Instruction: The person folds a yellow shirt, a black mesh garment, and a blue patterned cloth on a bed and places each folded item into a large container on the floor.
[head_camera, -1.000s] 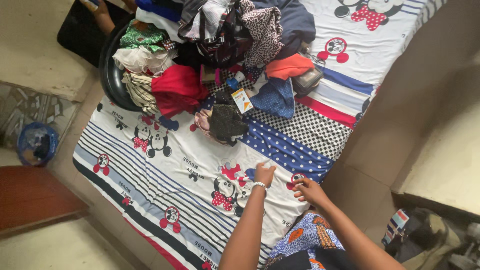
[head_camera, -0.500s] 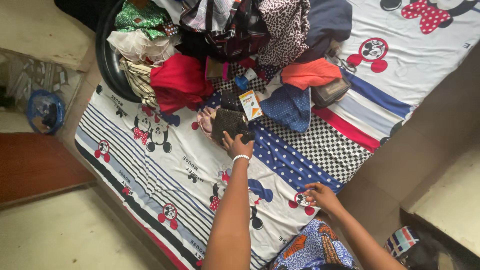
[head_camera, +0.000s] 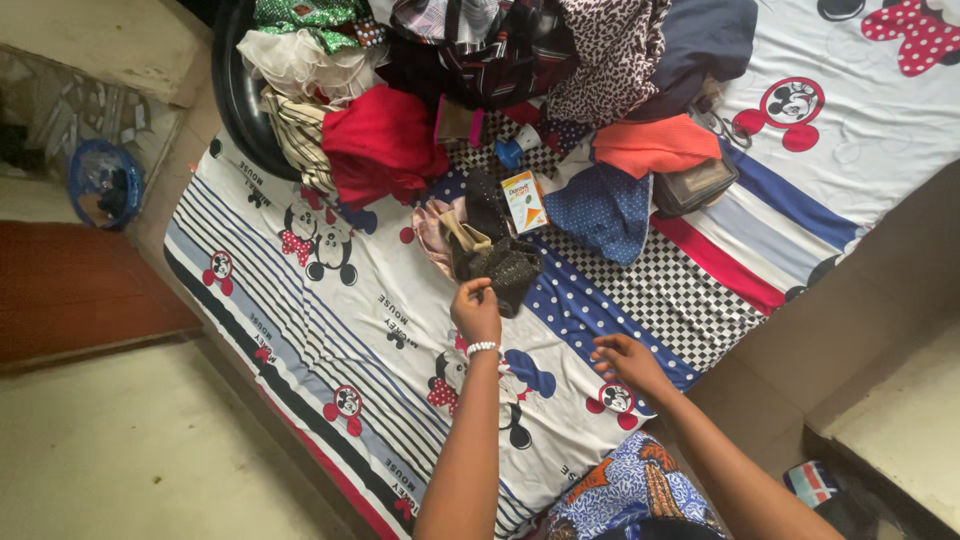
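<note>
- Left hand (head_camera: 477, 310): I see the fingers pinched on the near edge of the dark glittery garment (head_camera: 503, 262).
- Dark glittery garment: lies crumpled on the cartoon-print bedsheet (head_camera: 330, 330), just below the small orange-and-white box (head_camera: 524, 200); partly lifted, not yet clear of the sheet, as I judge it.
- Right hand (head_camera: 625, 362): open, fingers spread, holding nothing, hovering to the right of the garment.
- Clothes heap (head_camera: 520, 60): beyond the box, unsorted; red cloth (head_camera: 385, 145) at its left.

Single head-worn view, looking steeply down from above at the bed (head_camera: 300, 330), both hands near, at lower frame
</note>
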